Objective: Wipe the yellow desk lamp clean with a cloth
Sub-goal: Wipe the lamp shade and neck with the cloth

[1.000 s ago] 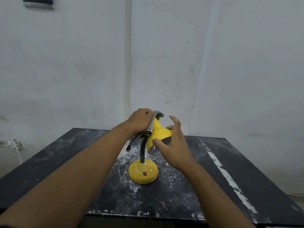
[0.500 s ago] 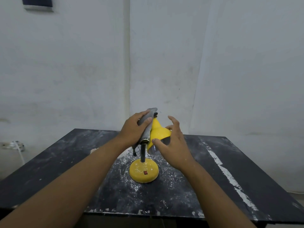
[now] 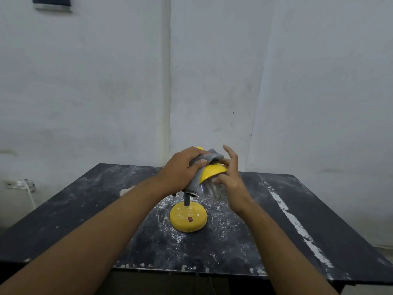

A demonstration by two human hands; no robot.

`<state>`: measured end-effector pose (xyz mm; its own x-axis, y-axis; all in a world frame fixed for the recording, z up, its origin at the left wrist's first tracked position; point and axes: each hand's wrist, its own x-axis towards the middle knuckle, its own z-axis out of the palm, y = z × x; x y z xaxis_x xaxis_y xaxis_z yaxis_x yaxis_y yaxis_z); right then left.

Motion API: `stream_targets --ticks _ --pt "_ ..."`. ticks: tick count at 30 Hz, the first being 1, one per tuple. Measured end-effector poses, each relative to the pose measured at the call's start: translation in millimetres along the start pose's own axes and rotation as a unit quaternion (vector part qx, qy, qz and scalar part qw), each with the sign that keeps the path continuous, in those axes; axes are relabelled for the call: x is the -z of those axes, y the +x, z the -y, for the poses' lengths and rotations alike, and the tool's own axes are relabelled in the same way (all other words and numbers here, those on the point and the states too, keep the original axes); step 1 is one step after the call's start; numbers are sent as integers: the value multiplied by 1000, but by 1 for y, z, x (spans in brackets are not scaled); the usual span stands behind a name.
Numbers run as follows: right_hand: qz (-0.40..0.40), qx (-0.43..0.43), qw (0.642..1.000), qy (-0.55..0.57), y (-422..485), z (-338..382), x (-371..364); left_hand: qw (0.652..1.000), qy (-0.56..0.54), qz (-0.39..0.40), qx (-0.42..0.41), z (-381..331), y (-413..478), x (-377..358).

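Note:
A yellow desk lamp stands mid-table on a round dusty base (image 3: 188,218) with a red switch; a dark neck rises to its yellow shade (image 3: 211,172). A clear bulb (image 3: 212,189) shows under the shade. My left hand (image 3: 180,170) presses a grey cloth (image 3: 196,179) over the top and left side of the shade, and the cloth hangs down to the neck. My right hand (image 3: 230,179) steadies the shade's right rim with thumb and fingertips, the other fingers spread upward.
The black table (image 3: 319,231) is streaked with white dust, thickest around the lamp base, with a white paint stripe (image 3: 295,226) on the right. A pale scrap (image 3: 126,190) lies back left. White walls stand close behind; a wall socket and cable (image 3: 23,185) sit at left.
My left hand has slid the cloth from the shade's back over its top toward the front. The shade has tipped flatter. My right hand has stayed on the rim.

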<state>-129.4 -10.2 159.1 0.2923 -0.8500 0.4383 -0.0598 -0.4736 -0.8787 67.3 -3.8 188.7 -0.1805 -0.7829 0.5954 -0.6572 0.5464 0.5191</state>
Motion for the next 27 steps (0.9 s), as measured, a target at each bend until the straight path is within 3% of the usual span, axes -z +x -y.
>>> stream_targets --ticks 6,11,18,23,27 --pt "5 1 999 51 -7 6 1 992 -13 57 -115 -10 -23 11" --pt "10 8 997 78 -7 11 6 995 -18 -63 -76 2 -22 14" --pt "-18 -27 998 56 -3 9 1 992 1 19 -128 9 -44 17" --pt "-15 -18 1000 -12 0 11 -1 995 -10 -77 -63 21 -48 20" --pt "-27 -33 998 -43 4 12 -3 995 -7 -55 -88 12 -55 6"
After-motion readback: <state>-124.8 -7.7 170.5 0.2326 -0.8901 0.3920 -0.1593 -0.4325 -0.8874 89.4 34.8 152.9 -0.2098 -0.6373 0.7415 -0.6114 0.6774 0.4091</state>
